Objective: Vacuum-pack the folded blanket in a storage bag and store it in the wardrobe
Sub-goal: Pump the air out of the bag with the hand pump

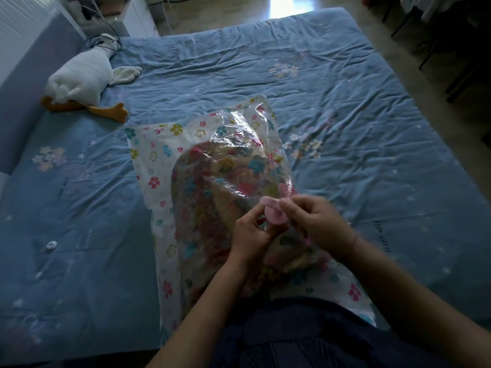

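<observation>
A clear storage bag [159, 155] printed with coloured flowers lies on the blue bed [332, 102]. The folded blanket [207, 187] shows through it as a tan, patterned bulge. Both hands are raised over the bag's near half. My left hand [249, 232] and my right hand [310, 219] pinch a pink round valve piece [273, 213] between their fingertips, with crinkled bag film lifted around it. The hands and forearms hide the bag beneath them.
A white plush goose [82, 78] with orange feet lies at the bed's far left by the grey headboard [29, 83]. A small white round cap [51, 245] sits on the sheet to the left. Floor and dark furniture legs [451, 62] lie beyond the bed's right edge.
</observation>
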Demonstrator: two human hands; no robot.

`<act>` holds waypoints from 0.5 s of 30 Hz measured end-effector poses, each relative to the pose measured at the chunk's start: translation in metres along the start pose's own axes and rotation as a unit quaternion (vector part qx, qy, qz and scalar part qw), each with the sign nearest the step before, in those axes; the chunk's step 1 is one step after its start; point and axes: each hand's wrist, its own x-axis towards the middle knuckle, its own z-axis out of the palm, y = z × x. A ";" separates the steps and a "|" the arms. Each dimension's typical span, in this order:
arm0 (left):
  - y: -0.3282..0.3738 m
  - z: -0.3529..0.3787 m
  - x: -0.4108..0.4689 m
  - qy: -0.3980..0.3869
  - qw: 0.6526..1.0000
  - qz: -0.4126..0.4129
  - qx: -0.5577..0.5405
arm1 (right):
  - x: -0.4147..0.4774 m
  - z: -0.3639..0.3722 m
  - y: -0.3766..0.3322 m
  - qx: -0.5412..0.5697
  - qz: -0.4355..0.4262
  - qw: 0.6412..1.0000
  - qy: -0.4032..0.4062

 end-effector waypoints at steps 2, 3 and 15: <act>0.001 0.000 -0.001 0.002 1.000 0.005 0.008 | 0.001 0.002 0.009 -0.034 0.020 0.999 0.000; 0.003 0.000 -0.001 0.008 1.000 0.003 0.003 | 0.002 0.000 0.001 -0.041 0.006 0.999 0.005; 0.000 0.001 -0.002 0.008 1.000 -0.005 -0.023 | 0.002 0.001 -0.006 0.002 0.036 0.999 -0.019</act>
